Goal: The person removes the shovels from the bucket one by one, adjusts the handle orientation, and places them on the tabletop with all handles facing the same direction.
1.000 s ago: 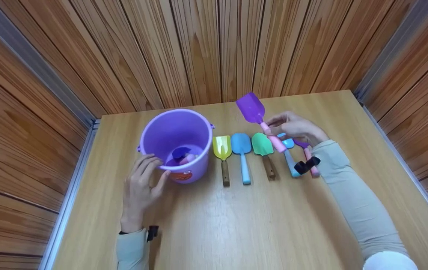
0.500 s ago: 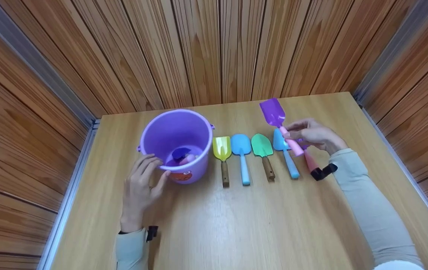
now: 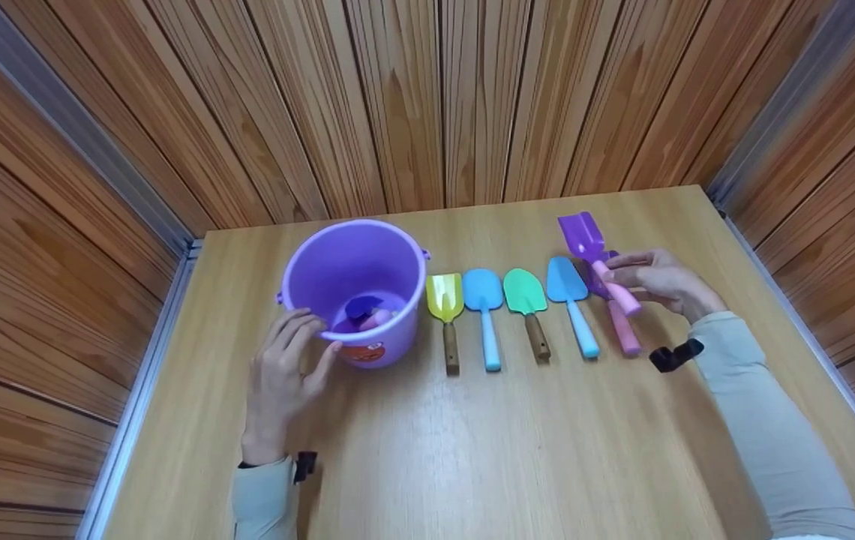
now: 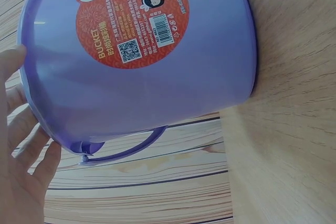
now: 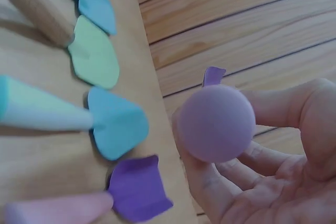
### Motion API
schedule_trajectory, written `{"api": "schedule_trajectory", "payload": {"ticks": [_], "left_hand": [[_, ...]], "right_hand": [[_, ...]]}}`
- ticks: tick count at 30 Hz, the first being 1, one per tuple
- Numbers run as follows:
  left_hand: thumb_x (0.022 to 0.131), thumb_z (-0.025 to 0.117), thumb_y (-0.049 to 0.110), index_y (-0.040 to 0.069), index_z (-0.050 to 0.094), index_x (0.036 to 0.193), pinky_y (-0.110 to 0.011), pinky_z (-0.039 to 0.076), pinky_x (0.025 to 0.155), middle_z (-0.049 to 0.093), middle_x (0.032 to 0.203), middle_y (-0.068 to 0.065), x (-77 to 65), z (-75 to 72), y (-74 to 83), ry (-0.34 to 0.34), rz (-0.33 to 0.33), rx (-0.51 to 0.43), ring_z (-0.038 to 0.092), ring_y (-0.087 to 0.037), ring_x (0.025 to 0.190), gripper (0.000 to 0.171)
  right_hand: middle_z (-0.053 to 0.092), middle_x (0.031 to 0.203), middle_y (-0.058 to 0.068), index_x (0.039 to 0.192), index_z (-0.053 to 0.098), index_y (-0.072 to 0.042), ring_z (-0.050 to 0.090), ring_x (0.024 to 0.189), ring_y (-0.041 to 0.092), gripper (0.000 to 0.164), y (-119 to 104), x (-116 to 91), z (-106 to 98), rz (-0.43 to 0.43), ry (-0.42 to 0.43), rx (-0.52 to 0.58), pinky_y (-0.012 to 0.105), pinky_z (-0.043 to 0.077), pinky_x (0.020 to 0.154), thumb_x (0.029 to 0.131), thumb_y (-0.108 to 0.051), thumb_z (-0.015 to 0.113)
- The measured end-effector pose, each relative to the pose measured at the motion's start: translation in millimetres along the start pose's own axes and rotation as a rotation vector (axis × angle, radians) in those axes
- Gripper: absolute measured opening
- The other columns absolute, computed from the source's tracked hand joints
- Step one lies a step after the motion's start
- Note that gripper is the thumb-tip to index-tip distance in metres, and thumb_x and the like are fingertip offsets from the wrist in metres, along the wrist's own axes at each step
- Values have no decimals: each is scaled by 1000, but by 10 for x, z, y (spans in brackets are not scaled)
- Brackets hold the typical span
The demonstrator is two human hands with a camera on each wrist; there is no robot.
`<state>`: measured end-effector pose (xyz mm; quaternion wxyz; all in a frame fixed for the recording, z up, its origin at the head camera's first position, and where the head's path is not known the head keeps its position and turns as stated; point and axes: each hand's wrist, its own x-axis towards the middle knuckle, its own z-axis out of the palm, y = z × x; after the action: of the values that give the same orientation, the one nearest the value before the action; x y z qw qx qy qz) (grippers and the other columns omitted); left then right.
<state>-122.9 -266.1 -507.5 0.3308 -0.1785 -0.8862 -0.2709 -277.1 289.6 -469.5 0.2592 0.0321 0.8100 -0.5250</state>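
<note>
In the head view my left hand (image 3: 277,386) holds the near-left rim of a purple bucket (image 3: 405,319), its fingers at the rim. The left wrist view shows the bucket's wall (image 4: 157,95) with a red label, and the fingers at its mouth. My right hand (image 3: 664,281) pinches the pink handle of a purple toy shovel (image 3: 583,236), raised above the table. Below it lies a second purple shovel with a pink handle (image 3: 625,330), partly covered. In the right wrist view the held handle's rounded end (image 5: 216,123) faces the camera and hides most of the blade.
Left of the purple shovels lie a blue trowel (image 3: 566,279), a green shovel (image 3: 523,291) with a brown handle, another blue shovel (image 3: 482,289) and a yellow fork-like tool (image 3: 444,296). Purple and pink pieces (image 3: 376,319) sit inside the bucket. Wood-panelled walls surround the table (image 3: 457,465).
My right hand has carried the purple shovel rightward and slightly toward me, from above the green shovel to above the other purple one. The left hand and the bucket have stayed put.
</note>
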Motion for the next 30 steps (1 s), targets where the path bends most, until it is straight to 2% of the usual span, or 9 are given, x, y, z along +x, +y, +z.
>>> {"api": "schedule_trajectory", "payload": {"ticks": [6,10,13,15,19,22,26,30], "left_hand": [[89,77,31,12,69,119,-38,47,110,69,121,-4,-11,-17,-9,0,-4,17,55,-20,129,36],[90,76,30,10,69,117,-36,46,111,69,121,-4,2,-7,-15,1,11,11,55,-20,129,34],[90,76,30,9,69,115,-35,46,111,69,120,-5,11,2,-15,6,24,5,55,-21,128,33],[90,76,30,10,69,115,-35,46,111,69,119,-6,15,6,-12,5,25,4,56,-21,127,33],[90,75,30,10,69,116,-36,46,110,69,120,-6,18,7,-7,2,17,2,56,-21,127,33],[90,76,31,11,69,116,-37,47,110,69,121,-5,17,9,-6,3,10,3,56,-20,127,34],[90,76,31,11,69,117,-36,47,110,68,121,-3,9,12,-9,4,7,6,56,-20,128,34],[89,77,30,11,69,118,-35,45,111,68,122,-2,3,14,-15,7,13,-1,55,-20,128,35]], "right_hand": [[49,136,6,150,41,-4,56,111,14,71,155,-17,-121,26,16,11,25,55,91,96,-42,67],[60,123,-5,150,40,-4,62,105,7,74,249,-48,-208,37,45,41,24,55,90,94,-42,69],[66,118,-7,151,39,-4,65,104,6,75,315,-70,-266,45,54,54,23,55,90,94,-42,69],[65,121,-7,152,39,-5,63,106,7,76,360,-80,-299,59,64,51,22,54,90,94,-45,68],[49,135,0,153,37,-6,53,112,9,80,463,-87,-337,81,89,37,20,51,92,92,-49,68],[40,146,7,153,38,-7,46,119,14,82,537,-84,-357,89,105,40,25,47,100,91,-52,68],[31,156,12,153,39,-10,37,127,22,84,628,-85,-384,106,125,15,40,38,108,89,-58,67],[34,153,10,153,40,-12,34,125,24,85,705,-89,-412,111,141,5,47,33,107,89,-61,66]]}}
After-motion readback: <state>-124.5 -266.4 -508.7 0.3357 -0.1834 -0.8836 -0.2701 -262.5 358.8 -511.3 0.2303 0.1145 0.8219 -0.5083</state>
